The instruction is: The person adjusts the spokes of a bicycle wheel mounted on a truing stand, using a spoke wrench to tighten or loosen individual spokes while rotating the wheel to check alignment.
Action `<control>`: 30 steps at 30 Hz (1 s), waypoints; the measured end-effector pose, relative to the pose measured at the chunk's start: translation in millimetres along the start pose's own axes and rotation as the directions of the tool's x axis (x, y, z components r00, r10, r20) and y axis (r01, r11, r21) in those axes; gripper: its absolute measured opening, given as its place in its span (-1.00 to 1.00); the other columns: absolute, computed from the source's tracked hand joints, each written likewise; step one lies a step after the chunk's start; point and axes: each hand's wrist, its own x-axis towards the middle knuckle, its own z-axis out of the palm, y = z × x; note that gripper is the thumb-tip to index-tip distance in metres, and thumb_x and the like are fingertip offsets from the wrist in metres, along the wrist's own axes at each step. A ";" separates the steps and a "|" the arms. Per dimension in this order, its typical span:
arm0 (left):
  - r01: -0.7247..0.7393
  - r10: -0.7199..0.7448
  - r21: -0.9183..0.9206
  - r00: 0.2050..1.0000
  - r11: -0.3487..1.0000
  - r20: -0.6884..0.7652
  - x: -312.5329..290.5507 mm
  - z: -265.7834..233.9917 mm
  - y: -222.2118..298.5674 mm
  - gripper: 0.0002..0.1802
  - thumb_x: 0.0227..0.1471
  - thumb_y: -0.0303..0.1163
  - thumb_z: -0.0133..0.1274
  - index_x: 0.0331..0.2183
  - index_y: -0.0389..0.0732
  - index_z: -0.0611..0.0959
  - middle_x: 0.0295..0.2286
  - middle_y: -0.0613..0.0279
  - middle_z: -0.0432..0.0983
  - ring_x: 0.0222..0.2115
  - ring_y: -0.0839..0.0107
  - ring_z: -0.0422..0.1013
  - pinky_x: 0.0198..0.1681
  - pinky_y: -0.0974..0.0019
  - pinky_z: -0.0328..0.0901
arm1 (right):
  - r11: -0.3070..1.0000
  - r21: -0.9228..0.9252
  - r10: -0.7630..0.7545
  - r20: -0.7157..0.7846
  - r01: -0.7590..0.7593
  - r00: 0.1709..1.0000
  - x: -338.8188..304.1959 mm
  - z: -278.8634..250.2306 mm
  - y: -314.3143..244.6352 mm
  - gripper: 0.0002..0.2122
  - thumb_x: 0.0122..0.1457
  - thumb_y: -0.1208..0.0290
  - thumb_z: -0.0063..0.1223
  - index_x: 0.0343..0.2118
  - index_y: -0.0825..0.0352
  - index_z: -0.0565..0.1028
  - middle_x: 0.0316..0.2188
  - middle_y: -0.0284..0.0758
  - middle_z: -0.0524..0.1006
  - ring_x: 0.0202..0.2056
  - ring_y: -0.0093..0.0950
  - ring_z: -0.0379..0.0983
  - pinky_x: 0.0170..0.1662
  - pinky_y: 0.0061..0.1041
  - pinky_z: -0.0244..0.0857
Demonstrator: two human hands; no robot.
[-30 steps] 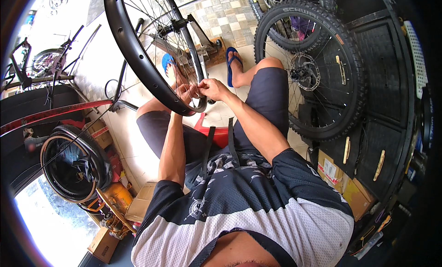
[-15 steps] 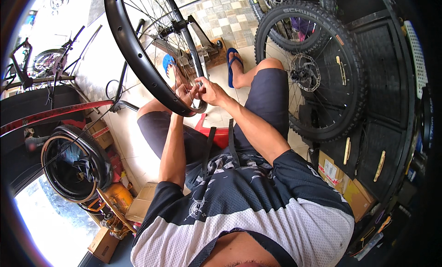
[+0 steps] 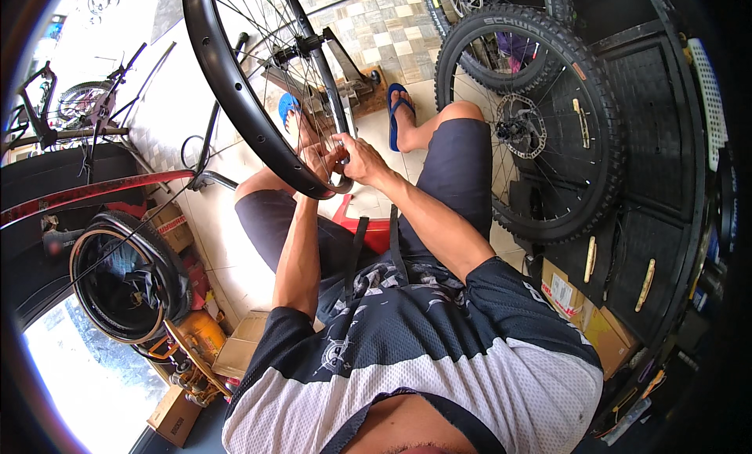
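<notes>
In the head view, with 12 o'clock straight ahead of you, the bare wheel (image 3: 235, 94) stands at 11 o'clock, its hub (image 3: 294, 51) level with the arm of a metal stand (image 3: 341, 59). The stand probably carries the hub so that both your hands stay free. Your left hand (image 3: 316, 158) reaches in among the spokes, fingers curled and partly hidden; your right hand (image 3: 363, 161) meets it from the 3 o'clock side, thumb and fingers drawn together at the rim. You can't tell here what either set of fingertips grips, if anything. The wheel's near end lies right at your hands, the rest rising away toward 11 o'clock. Your forearms come up from 6 o'clock, likely for close, steady finger work. A tyred wheel (image 3: 513, 130) leans against the black cabinet (image 3: 658, 180) at 2 o'clock.
</notes>
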 end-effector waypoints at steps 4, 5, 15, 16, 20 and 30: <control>0.177 -0.186 -0.072 0.974 0.981 -0.129 3.5 -4.8 -9.0 -0.54 0.17 -0.04 0.21 -0.48 -0.28 0.63 -0.65 0.33 0.49 -0.70 0.51 0.39 -0.66 0.33 0.22 | 0.948 0.294 0.066 0.196 -0.123 0.978 3.2 -0.8 13.5 -0.48 0.12 0.50 0.21 0.15 0.37 0.32 -0.24 -0.19 0.64 -0.24 -0.42 0.57 -0.11 -0.46 0.42; 0.246 -0.273 -0.251 0.959 0.936 -0.080 9.6 -8.3 -12.5 -0.50 0.23 0.04 0.12 -0.36 -0.28 0.64 -0.57 0.33 0.52 -0.63 0.49 0.44 -0.61 0.36 0.28 | 0.905 0.387 0.076 0.259 -0.176 0.963 3.6 -0.3 16.8 -0.52 0.16 0.54 0.16 0.15 0.38 0.32 -0.23 -0.21 0.64 -0.23 -0.47 0.56 -0.10 -0.48 0.42; 0.105 -0.037 -0.497 0.989 0.861 0.144 24.4 -2.1 -67.8 -0.62 0.30 -0.24 0.07 -0.04 -0.36 0.57 -0.30 0.24 0.60 -0.43 0.59 0.50 -0.41 0.49 0.40 | 0.808 0.546 0.030 0.340 -0.223 0.940 4.1 -9.0 16.7 -0.79 0.28 0.42 0.16 -0.13 0.47 0.57 -0.27 -0.32 0.64 -0.22 -0.61 0.53 -0.08 -0.58 0.40; 0.115 -0.028 -0.537 0.986 0.836 0.167 25.3 -0.7 -67.5 -0.62 0.30 -0.24 0.07 -0.04 -0.36 0.57 -0.30 0.23 0.61 -0.43 0.58 0.50 -0.42 0.48 0.40 | 0.793 0.565 0.034 0.332 -0.227 0.943 2.9 -13.0 15.9 -0.78 0.27 0.41 0.18 -0.14 0.47 0.58 -0.28 -0.34 0.65 -0.23 -0.61 0.53 -0.08 -0.58 0.40; 0.212 -0.161 -0.391 0.974 0.896 0.158 19.7 -4.3 -56.1 -0.62 0.26 -0.19 0.13 -0.11 -0.34 0.59 -0.34 0.23 0.61 -0.36 0.51 0.53 -0.40 0.39 0.47 | 0.749 0.609 0.209 0.156 -0.261 0.965 12.1 -28.1 16.8 -0.78 0.27 0.35 0.21 -0.14 0.41 0.61 -0.29 -0.40 0.65 -0.27 -0.69 0.50 -0.15 -0.65 0.36; 0.154 -0.129 -0.213 0.983 0.965 0.129 4.6 -14.9 -33.6 -0.67 0.24 -0.12 0.13 -0.14 -0.17 0.64 -0.31 0.33 0.65 -0.32 0.53 0.56 -0.36 0.46 0.40 | 0.977 0.144 0.143 0.111 -0.158 0.983 12.1 -7.0 32.5 -0.75 0.08 0.27 0.21 -0.32 0.37 0.63 -0.40 -0.19 0.67 -0.35 -0.33 0.62 -0.22 -0.37 0.44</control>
